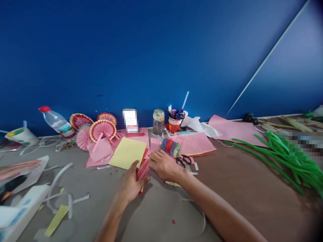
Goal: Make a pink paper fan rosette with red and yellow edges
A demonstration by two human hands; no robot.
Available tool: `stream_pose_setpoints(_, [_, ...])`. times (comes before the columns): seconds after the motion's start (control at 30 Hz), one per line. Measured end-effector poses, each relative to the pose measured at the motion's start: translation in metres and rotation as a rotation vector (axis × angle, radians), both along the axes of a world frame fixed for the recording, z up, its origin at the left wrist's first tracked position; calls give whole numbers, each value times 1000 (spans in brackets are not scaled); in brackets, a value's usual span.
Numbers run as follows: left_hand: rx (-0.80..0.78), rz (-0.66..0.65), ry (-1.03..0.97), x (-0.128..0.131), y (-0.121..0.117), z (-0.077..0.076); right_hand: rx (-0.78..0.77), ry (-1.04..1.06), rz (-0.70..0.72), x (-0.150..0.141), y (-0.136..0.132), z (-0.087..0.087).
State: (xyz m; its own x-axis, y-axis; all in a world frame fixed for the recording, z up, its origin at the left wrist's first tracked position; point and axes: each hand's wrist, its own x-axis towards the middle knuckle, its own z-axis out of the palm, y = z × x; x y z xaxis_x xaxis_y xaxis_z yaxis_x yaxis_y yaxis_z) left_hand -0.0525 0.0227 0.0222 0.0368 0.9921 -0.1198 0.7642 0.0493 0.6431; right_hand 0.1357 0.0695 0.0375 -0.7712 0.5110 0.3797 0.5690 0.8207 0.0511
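Between my two hands is a narrow bundle of pleated pink paper point(143, 169) with red at its edges. My left hand point(132, 181) is closed around its lower part, thumb and fingers on either side. At its upper end, the fingers of my right hand point(163, 165) pinch the folds. Just beyond lie a yellow paper sheet point(128, 153) and a roll of blue and red thread or tape point(170, 147). Black-handled scissors point(184, 160) rest right of my right hand. Finished-looking pink paper fans point(103, 130) with red and yellow rims lean at the back left.
Along the blue wall stand a red-capped bottle point(58, 122), a glass jar point(158, 122) and a red cup of pens point(174, 124). Green fuzzy stems point(285, 161) lie at right. Another person's hand point(20, 168) is at far left, near a white power strip point(27, 213).
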Motion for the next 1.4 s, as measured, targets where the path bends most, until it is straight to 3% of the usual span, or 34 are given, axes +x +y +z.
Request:
stream_pose_setpoints(0.23, [18, -56, -6, 6, -1, 10, 35, 20, 21, -3, -2, 0])
stream_pose_setpoints(0.5, [27, -86, -314, -4, 1, 2, 49, 18, 31, -3, -3, 2])
stream_pose_setpoints(0.67, [-38, -34, -558, -14, 7, 1, 70, 9, 27, -3, -4, 3])
stream_pose_setpoints(0.97, [-106, 81, -779, -14, 7, 7, 106, 60, 37, -4, -4, 1])
stream_pose_setpoints(1.2, [53, -52, -509, -8, 4, 7, 80, 64, 68, -3, -3, 3])
stream_pose_setpoints(1.4, [262, -106, -90, 1, 1, 0, 31, 29, 79, -3, -1, 2])
